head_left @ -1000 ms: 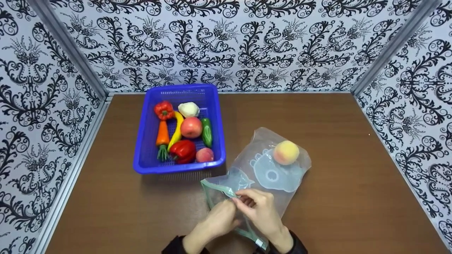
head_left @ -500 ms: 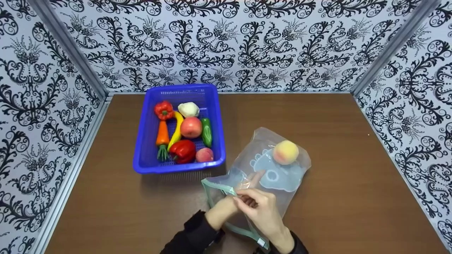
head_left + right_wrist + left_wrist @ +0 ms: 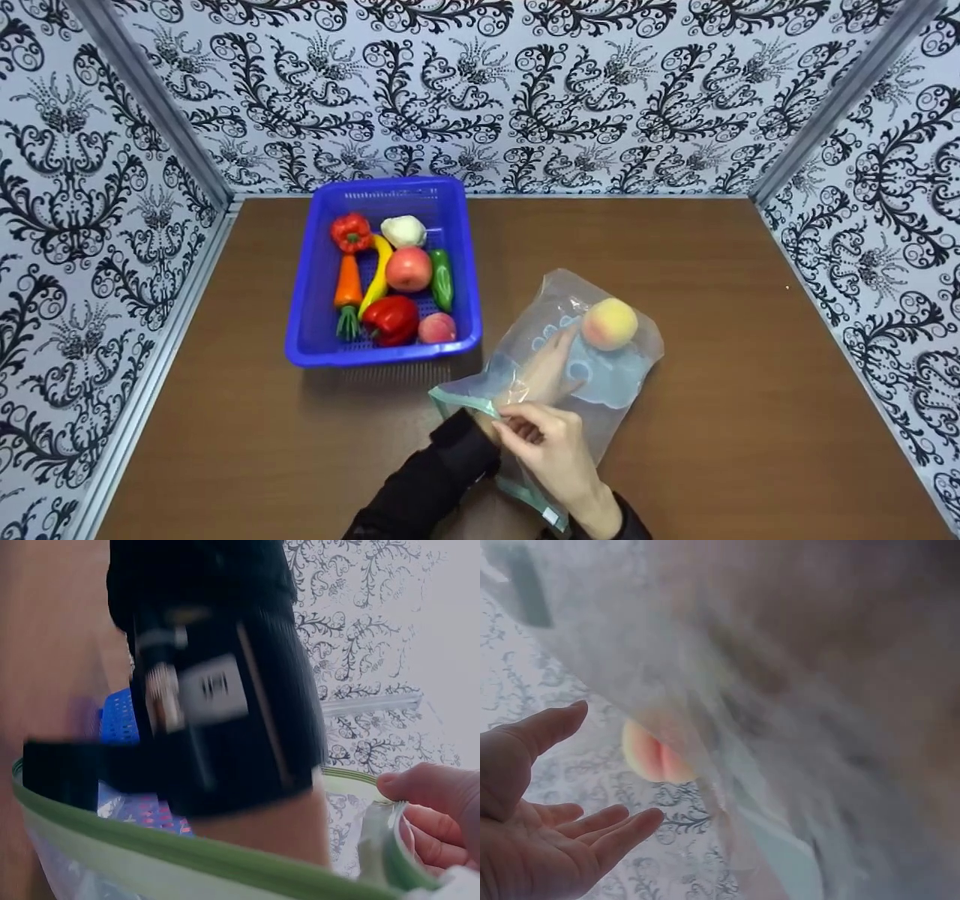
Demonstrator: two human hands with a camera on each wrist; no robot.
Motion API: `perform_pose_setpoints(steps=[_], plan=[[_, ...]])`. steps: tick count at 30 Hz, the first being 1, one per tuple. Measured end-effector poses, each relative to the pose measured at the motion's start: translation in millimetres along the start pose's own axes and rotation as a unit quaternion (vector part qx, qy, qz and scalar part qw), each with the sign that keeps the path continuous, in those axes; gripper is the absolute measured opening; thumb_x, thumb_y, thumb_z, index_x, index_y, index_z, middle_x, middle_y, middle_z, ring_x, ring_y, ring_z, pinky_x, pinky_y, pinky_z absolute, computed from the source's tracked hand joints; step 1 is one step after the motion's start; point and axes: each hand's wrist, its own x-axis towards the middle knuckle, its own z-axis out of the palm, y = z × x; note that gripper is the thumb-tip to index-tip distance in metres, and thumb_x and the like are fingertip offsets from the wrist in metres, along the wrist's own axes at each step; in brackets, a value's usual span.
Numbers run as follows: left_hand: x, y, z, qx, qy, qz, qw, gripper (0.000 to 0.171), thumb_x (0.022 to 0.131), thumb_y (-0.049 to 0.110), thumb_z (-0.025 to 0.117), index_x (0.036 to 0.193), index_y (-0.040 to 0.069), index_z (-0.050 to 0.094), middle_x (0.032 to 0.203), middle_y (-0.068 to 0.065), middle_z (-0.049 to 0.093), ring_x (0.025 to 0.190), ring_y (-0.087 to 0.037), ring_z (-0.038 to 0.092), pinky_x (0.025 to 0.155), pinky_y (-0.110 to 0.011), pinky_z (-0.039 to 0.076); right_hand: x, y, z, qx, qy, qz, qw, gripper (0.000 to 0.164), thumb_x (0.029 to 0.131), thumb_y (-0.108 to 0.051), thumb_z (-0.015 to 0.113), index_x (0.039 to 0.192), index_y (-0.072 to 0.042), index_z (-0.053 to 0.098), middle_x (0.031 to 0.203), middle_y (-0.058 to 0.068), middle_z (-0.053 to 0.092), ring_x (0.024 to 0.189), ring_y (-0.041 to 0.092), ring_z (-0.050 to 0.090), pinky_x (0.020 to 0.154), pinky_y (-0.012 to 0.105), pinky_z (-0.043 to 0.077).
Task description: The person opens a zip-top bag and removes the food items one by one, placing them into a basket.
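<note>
A clear zip bag [image 3: 517, 337] with a green-edged mouth and pale blue print lies on the table. My left hand [image 3: 544, 371] is inside it up to the wrist and shows through the film. In the left wrist view its fingers [image 3: 604, 825] are spread apart and hold nothing, with a yellow-pink peach [image 3: 658, 754] just beyond them. That peach [image 3: 610, 324] is at the far end of the bag; whether inside or on top, I cannot tell. My right hand [image 3: 551, 446] pinches the green edge of the bag's mouth, seen closer in the right wrist view [image 3: 439, 817].
To the left stands a blue basket [image 3: 294, 300]. It holds red peppers [image 3: 390, 320], a carrot [image 3: 348, 281], a banana [image 3: 379, 274], a cucumber [image 3: 442, 281], garlic [image 3: 403, 231], and round pink fruits [image 3: 409, 270]. Patterned walls [image 3: 480, 90] enclose the brown table [image 3: 675, 247].
My left hand has slid forward and right through the mouth, deep into the bag, and its fingers have come near the peach. The right hand keeps its pinch on the edge.
</note>
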Motion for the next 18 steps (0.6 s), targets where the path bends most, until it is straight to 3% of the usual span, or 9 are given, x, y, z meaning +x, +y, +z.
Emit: perform_pose_setpoints(steps=[5,10,18], plan=[[13.7,0.9,5.8,-0.001,-0.027,-0.028,0.9992,0.079,0.075,0.017,0.07,0.136,0.003,0.022,0.124,-0.016,0.043,0.107,-0.026,0.049,0.084,-0.03,0.044,-1.3,-2.5,0.9,0.002,-0.009,0.012,1.0,0.017,0.068,0.001,0.072,0.083,-0.006,0.066,0.068,-0.002,0.061,0.054,0.003,0.055,0.047,0.011,0.043],[27.5,1.7,17.5,0.028,-0.024,-0.039,0.9985,0.083,0.071,0.018,0.073,0.136,0.003,0.023,0.123,-0.015,0.044,0.108,-0.024,0.048,0.087,-0.027,0.041,-2.2,-2.3,2.2,0.004,-0.01,0.019,1.0,0.017,0.069,0.0,0.072,0.083,-0.007,0.066,0.068,-0.002,0.061,0.054,0.003,0.054,0.047,0.011,0.043],[49.1,-0.3,40.6,0.046,-0.025,-0.088,0.9947,0.089,0.068,0.025,0.075,0.138,0.01,0.022,0.129,-0.01,0.04,0.107,-0.022,0.05,0.084,-0.026,0.043,-3.4,0.3,4.2,0.009,-0.01,0.014,1.0,0.018,0.068,0.001,0.072,0.083,-0.007,0.066,0.066,-0.003,0.061,0.053,0.003,0.054,0.046,0.011,0.042]])
